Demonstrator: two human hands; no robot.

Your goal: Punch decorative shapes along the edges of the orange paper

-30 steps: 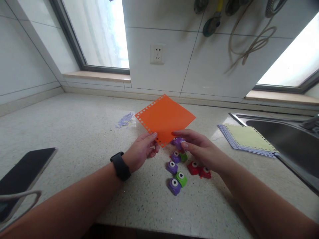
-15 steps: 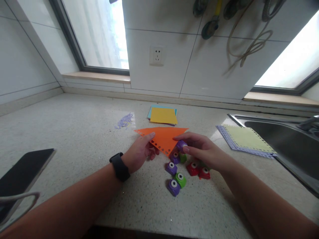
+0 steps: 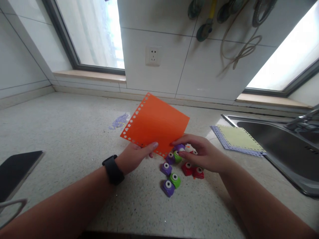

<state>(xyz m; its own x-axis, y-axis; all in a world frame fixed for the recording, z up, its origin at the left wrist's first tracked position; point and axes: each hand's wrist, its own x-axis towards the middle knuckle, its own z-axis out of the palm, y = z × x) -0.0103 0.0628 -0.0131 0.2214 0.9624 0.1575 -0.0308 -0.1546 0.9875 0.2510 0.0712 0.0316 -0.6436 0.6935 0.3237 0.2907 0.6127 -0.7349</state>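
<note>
My left hand point(image 3: 136, 156), with a black watch on the wrist, grips the near edge of an orange paper sheet point(image 3: 156, 124) tilted up above the counter; two of its edges carry punched star holes. My right hand point(image 3: 199, 153) pinches a small purple punch point(image 3: 179, 147) against the sheet's lower corner. Below the hands, several small purple, green and red punches point(image 3: 171, 181) lie clustered on the speckled countertop point(image 3: 74, 132).
A stack of punched pale green and lilac sheets point(image 3: 238, 139) lies beside the steel sink point(image 3: 286, 146) at right. A black phone point(image 3: 15, 172) rests at the left edge. Purple paper scraps point(image 3: 119, 120) lie near the wall, which has a socket point(image 3: 152, 55) and hanging cords.
The orange sheet went from tilted up to nearly flat, then back up, now turned with its star-punched edge to the left. It hides the paper stack behind it again.
</note>
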